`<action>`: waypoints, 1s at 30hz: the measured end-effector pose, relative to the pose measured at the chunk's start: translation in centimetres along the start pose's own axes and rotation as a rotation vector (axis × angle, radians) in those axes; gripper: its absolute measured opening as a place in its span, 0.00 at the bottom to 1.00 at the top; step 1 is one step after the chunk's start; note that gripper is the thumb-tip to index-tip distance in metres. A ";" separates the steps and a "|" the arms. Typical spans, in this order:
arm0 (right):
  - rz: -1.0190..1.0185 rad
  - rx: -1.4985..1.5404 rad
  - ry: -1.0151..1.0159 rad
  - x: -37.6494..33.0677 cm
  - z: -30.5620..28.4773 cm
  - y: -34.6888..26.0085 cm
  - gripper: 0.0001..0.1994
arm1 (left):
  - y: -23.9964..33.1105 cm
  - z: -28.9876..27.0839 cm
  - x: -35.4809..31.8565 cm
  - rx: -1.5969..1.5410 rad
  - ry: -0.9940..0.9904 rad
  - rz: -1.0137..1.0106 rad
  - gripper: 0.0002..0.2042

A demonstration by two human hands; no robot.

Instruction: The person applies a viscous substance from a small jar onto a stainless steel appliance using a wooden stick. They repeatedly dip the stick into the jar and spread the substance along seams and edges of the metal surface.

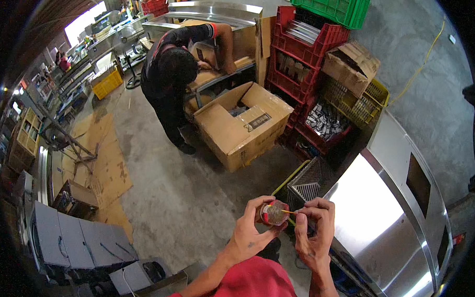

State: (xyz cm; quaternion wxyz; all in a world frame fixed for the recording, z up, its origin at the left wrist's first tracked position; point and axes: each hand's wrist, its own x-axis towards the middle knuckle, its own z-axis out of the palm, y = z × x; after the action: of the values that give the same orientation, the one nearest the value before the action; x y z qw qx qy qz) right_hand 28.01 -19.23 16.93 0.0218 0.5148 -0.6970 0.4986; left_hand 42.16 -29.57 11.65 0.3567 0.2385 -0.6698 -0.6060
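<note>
In the lower middle, my left hand [248, 233] is wrapped around a small round jar [275, 213] with red on its sides and a dull, brownish top facing up. The fingers of my right hand [313, 232] pinch a thin yellow-orange stick [288, 211]. Its tip reaches over the jar's top; whether it touches or goes in, I cannot tell. Both hands are close together in front of my red shirt [252, 284], above the floor.
Ahead, another person [167, 83] bends over a bench beside a large open cardboard box [242, 130]. Stacked red crates [297, 62] stand behind it, one with metal parts. A shiny metal panel [373, 206] lies close on my right. Grey cabinets [83, 237] stand at left.
</note>
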 end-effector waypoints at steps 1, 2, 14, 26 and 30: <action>-0.011 -0.007 0.003 0.0 -0.1 0.1 0.05 | 0.0 0.0 0.0 0.006 0.001 0.006 0.35; -0.022 -0.015 0.006 0.0 -0.2 0.1 0.04 | -0.1 0.0 0.1 0.013 0.000 0.012 0.35; 0.018 -0.010 0.073 -1.5 -1.2 0.5 0.06 | 0.5 0.7 -0.3 -0.006 -0.056 -0.039 0.36; -0.005 -0.022 0.020 -2.1 -0.3 0.5 0.08 | -1.0 0.2 -1.3 -0.054 -0.028 -0.107 0.36; 0.006 -0.032 0.034 -2.3 -0.3 0.8 0.08 | -0.4 0.1 -1.0 0.006 -0.030 -0.099 0.35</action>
State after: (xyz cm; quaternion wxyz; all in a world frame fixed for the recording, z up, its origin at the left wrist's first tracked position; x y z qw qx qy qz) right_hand 28.41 -17.47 15.31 0.0403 0.5040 -0.7059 0.4961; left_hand 42.62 -28.80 11.09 0.3155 0.2633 -0.6643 -0.6244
